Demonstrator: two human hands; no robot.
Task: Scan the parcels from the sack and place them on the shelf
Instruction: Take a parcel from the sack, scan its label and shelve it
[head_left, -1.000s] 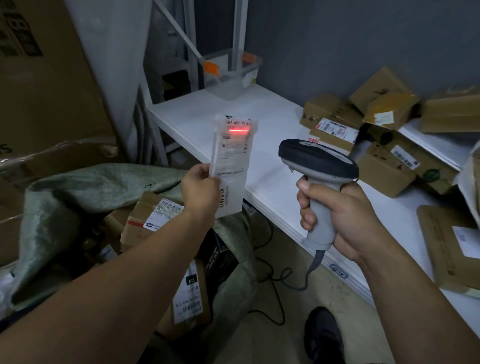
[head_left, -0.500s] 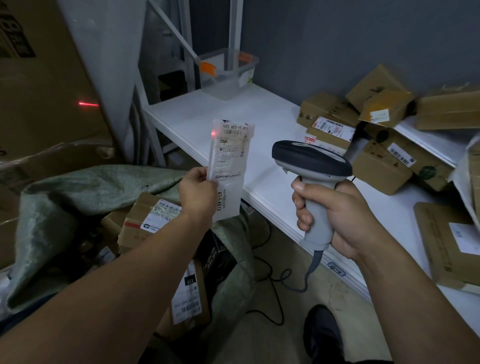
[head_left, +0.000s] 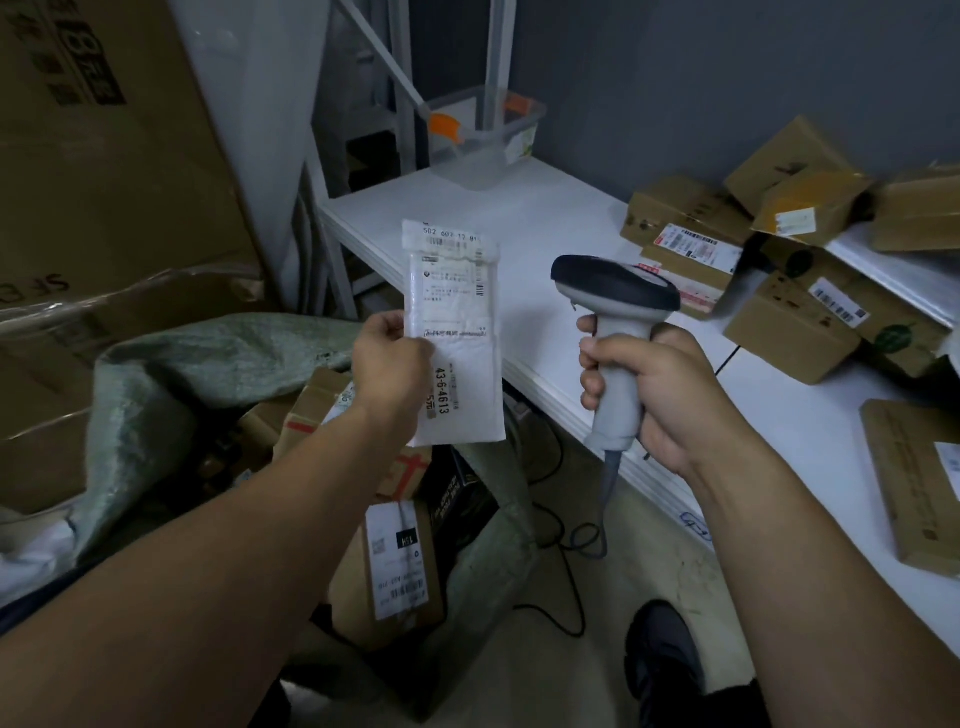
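My left hand (head_left: 392, 358) pinches a flat white parcel (head_left: 457, 332) by its left edge and holds it upright, label facing me. My right hand (head_left: 647, 384) grips the grey handle of a barcode scanner (head_left: 615, 296), whose dark head points left toward the parcel, a short gap away. No red scan line shows on the label. Below my left arm lies the open green sack (head_left: 156, 384) with several cardboard parcels (head_left: 395, 561) inside. The white shelf (head_left: 519, 223) runs behind both hands.
Several brown boxes (head_left: 779, 291) are piled at the shelf's right, and a flat one (head_left: 919, 483) lies near its front edge. A clear plastic bin (head_left: 483, 140) stands at the shelf's far end. Large cartons (head_left: 104, 182) stand left. The scanner cable (head_left: 566, 545) loops on the floor by my shoe (head_left: 665, 660).
The red scan line was on the parcel's label one second ago, slid off to the left, and is now gone. Both hands stay almost where they were.
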